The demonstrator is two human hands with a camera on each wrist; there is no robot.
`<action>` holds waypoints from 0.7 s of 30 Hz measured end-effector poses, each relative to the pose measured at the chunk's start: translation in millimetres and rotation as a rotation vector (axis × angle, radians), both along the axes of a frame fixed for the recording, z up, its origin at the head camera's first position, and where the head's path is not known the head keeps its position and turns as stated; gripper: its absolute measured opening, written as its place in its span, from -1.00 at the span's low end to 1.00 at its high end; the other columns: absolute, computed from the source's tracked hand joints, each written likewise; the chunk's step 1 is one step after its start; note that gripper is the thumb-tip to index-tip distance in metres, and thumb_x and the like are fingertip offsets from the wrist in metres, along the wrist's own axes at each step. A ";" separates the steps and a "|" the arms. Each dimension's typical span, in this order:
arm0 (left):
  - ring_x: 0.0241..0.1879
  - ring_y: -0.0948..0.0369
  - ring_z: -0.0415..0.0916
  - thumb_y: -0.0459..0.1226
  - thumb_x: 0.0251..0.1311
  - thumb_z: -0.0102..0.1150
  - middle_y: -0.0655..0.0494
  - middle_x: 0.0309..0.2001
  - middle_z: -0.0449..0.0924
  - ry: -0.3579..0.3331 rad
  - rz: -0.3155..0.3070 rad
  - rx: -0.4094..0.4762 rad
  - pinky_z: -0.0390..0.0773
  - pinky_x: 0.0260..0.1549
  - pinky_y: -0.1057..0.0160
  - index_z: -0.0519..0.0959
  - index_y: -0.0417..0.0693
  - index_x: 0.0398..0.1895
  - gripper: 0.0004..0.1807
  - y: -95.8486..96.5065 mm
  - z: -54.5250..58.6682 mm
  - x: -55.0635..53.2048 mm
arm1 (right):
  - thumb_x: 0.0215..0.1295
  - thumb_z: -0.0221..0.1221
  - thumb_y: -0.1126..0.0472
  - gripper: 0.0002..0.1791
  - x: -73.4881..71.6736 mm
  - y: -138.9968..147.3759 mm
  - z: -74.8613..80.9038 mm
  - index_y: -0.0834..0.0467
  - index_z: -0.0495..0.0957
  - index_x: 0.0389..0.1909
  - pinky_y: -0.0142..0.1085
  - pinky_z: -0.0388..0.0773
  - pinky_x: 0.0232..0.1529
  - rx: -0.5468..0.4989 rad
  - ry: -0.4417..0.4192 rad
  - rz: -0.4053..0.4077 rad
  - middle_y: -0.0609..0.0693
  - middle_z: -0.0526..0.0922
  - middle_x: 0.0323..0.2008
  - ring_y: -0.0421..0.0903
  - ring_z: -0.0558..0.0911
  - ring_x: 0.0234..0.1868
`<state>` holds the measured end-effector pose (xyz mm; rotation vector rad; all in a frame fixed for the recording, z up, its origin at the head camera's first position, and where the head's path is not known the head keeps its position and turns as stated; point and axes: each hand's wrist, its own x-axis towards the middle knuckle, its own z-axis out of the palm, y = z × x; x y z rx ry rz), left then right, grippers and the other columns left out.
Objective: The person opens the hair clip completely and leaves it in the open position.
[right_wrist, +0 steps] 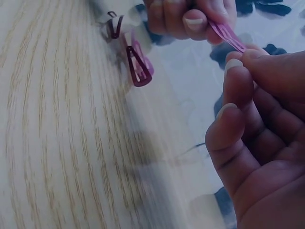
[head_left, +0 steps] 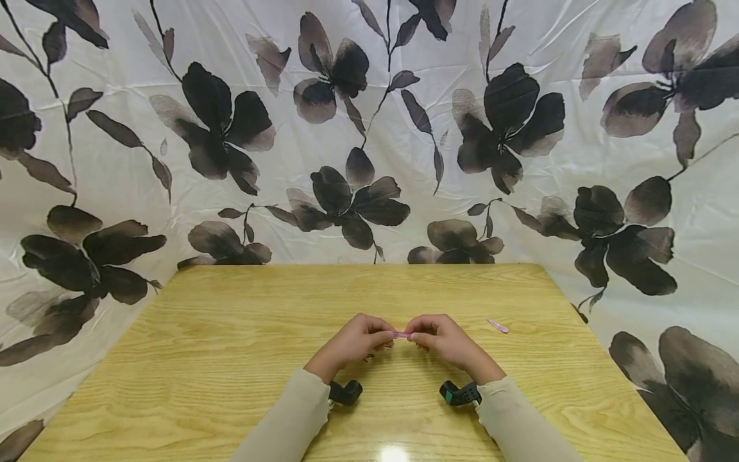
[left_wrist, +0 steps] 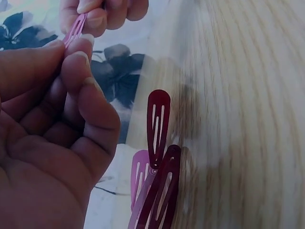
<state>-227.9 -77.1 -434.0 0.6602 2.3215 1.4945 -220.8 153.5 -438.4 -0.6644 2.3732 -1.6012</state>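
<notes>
A pink snap hair clip (head_left: 402, 335) is stretched between the two hands above the table. My left hand (head_left: 359, 337) pinches one end between thumb and index finger. The opposite end is pinched the same way by my right hand (head_left: 443, 336). Both fingertips hide parts of the clip. Below the hands lie several loose hair clips: a dark red clip (left_wrist: 158, 124), a maroon clip (left_wrist: 167, 191) and a pink clip (left_wrist: 139, 167) overlap in the left wrist view. The right wrist view shows a maroon clip (right_wrist: 138, 69) from that group.
Apart from the others, a single pink hair clip (head_left: 498, 326) lies on the wooden table (head_left: 231, 359), right of the right hand. A floral cloth (head_left: 404, 128) hangs behind the table and at its sides. Black wrist cameras (head_left: 346, 393) are strapped to both wrists.
</notes>
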 end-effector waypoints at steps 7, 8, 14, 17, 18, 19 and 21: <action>-0.63 0.23 0.27 -0.15 0.36 0.10 -0.29 -0.37 0.59 -0.027 -0.013 0.007 0.32 -0.63 0.32 0.69 -0.22 -0.20 -0.69 -2.8 -0.9 1.7 | 0.40 0.08 0.33 -0.83 1.0 -0.8 -0.4 0.29 0.61 -0.13 -0.27 0.49 -0.44 -0.011 -0.026 0.026 0.44 0.53 -0.32 0.07 0.48 -0.42; -0.63 0.23 0.27 -0.15 0.36 0.10 -0.30 -0.37 0.59 -0.032 -0.013 0.009 0.31 -0.64 0.32 0.69 -0.22 -0.19 -0.69 -3.0 -0.7 2.0 | 0.40 0.07 0.34 -0.83 1.1 -0.9 -0.4 0.30 0.61 -0.13 -0.27 0.48 -0.44 -0.010 -0.028 0.028 0.47 0.52 -0.31 0.08 0.48 -0.42; -0.63 0.23 0.26 -0.18 0.38 0.07 -0.34 -0.34 0.59 -0.039 -0.023 0.015 0.31 -0.64 0.32 0.69 -0.21 -0.18 -0.71 -4.0 -0.4 2.5 | 0.40 0.07 0.37 -0.83 2.4 -1.5 -0.6 0.33 0.60 -0.15 -0.27 0.47 -0.45 -0.022 -0.030 0.041 0.52 0.49 -0.33 0.08 0.46 -0.44; -0.61 0.21 0.28 -0.18 0.39 0.06 -0.32 -0.34 0.60 -0.040 -0.027 0.014 0.32 -0.63 0.32 0.69 -0.20 -0.16 -0.71 -4.6 -0.8 2.2 | 0.39 0.09 0.33 -0.84 2.6 -1.1 -1.8 0.32 0.61 -0.16 -0.30 0.46 -0.45 -0.029 -0.025 0.046 0.48 0.50 -0.35 0.00 0.46 -0.45; -0.61 0.20 0.28 -0.18 0.39 0.06 -0.33 -0.33 0.60 -0.042 -0.028 0.014 0.33 -0.63 0.32 0.69 -0.19 -0.16 -0.71 -4.8 -1.0 2.1 | 0.39 0.10 0.32 -0.84 2.5 -0.9 -2.3 0.31 0.61 -0.16 -0.30 0.46 -0.45 -0.031 -0.023 0.047 0.47 0.50 -0.36 -0.03 0.46 -0.45; -0.61 0.20 0.28 -0.18 0.39 0.06 -0.33 -0.34 0.60 -0.044 -0.030 0.015 0.33 -0.63 0.31 0.69 -0.19 -0.16 -0.71 -4.9 -1.1 1.9 | 0.39 0.11 0.31 -0.84 2.3 -0.5 -3.1 0.31 0.61 -0.16 -0.31 0.46 -0.45 -0.033 -0.022 0.050 0.45 0.51 -0.37 -0.06 0.46 -0.45; -0.62 0.20 0.28 -0.17 0.40 0.05 -0.34 -0.33 0.60 -0.051 -0.035 0.015 0.32 -0.63 0.31 0.69 -0.18 -0.15 -0.70 -5.1 -1.1 1.7 | 0.38 0.12 0.29 -0.83 2.0 0.1 -4.2 0.31 0.61 -0.17 -0.32 0.45 -0.44 -0.039 -0.020 0.058 0.43 0.50 -0.38 -0.10 0.45 -0.45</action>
